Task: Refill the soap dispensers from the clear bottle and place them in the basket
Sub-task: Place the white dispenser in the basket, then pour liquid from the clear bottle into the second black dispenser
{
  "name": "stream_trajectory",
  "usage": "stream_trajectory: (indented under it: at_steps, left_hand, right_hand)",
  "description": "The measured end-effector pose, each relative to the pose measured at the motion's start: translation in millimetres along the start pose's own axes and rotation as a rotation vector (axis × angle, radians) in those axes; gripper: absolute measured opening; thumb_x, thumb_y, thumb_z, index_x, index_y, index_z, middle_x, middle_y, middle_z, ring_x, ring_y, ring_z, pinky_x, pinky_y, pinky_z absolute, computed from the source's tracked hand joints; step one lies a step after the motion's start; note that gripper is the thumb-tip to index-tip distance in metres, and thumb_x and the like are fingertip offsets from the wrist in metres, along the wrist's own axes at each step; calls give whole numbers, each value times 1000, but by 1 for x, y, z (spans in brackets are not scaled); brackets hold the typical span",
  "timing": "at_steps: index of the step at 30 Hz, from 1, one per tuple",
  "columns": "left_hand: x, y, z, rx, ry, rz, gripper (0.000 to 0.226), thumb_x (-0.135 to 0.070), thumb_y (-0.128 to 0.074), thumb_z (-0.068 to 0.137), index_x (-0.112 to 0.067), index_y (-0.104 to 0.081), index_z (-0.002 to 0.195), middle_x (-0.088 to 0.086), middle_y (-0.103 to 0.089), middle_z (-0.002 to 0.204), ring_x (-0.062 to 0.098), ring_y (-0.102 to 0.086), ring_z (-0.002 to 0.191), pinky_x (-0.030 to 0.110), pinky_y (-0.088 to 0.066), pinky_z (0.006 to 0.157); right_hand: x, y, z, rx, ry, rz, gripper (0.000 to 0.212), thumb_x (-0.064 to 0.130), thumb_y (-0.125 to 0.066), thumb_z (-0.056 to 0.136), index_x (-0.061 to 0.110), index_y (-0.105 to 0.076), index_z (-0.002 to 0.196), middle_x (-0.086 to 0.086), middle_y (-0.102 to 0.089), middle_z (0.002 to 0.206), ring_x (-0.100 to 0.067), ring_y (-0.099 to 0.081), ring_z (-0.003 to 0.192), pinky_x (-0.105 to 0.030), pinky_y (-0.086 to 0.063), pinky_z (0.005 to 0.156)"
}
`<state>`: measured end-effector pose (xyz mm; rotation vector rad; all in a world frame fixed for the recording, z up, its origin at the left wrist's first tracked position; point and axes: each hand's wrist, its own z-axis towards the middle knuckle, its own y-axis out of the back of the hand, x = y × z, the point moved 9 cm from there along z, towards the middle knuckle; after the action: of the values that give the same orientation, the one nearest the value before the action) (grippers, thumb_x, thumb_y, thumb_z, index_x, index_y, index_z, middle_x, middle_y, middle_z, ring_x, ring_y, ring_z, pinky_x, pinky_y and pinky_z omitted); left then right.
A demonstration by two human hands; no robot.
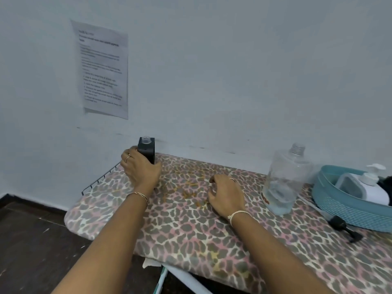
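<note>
A padded board (191,230) with a pink and grey leopard-print cover runs across the lower half of the frame, against a plain white wall (233,71). A printed sheet of paper (102,68) is stuck to the wall at upper left, and dark floor (27,240) shows at lower left.

The dark soap dispenser (146,148) stands upright at the board's far left end, near the wall, its long axis vertical and its open neck pointing up, with no pump on it. The clear bottle (284,183) stands upright at centre right, uncapped, with a little liquid at the bottom. At the right edge, a white dispenser (360,187) lies in the blue basket (343,211), and a black pump (341,225) lies on the board just beside the basket.

The left hand (140,168) grips the dark dispenser, fingers wrapped round its body. The right hand (226,194) is over the middle of the board, fingers loosely curled, holding nothing.
</note>
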<state>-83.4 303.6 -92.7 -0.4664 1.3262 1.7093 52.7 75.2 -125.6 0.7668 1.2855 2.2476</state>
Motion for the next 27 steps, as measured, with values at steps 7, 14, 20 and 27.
stream_trajectory:
  at_steps: [7, 14, 20, 27]
  left_hand:
    - [12, -29, 29, 124, 95, -254, 103, -17, -79, 76, -4, -9, 151, 18, -51, 136, 34, -49, 126, 42, -42, 102]
    - [3, -23, 28, 129, 59, -318, 48, -19, -77, 76, -8, -58, 119, 11, -64, 117, 27, -60, 107, 28, -45, 81]
    - [-29, -33, -16, 253, 1, -481, 48, -22, -79, 75, -10, -62, 118, -1, -65, 104, 13, -61, 93, 21, -48, 75]
    - [-80, -63, -93, 449, -108, -539, 54, -26, -83, 73, -12, -61, 119, 3, -68, 113, 16, -65, 99, 22, -53, 80]
  right_hand:
    - [-7, -17, 13, 19, -35, -16, 13, 29, -50, 90, 19, -58, 93, 2, -64, 86, -19, -59, 79, -31, -46, 72]
    - [-9, -19, 14, -19, -65, -2, 13, 28, -50, 89, 19, -60, 87, 1, -64, 80, -19, -57, 75, -33, -48, 71]
    - [-11, -1, -1, -78, -74, 21, 9, 26, -52, 87, 20, -56, 82, 4, -62, 79, -15, -53, 69, -28, -41, 60]
    - [-36, 48, -38, -302, -92, 44, 6, 23, -58, 86, 20, -63, 86, 6, -63, 77, -13, -56, 65, -28, -46, 57]
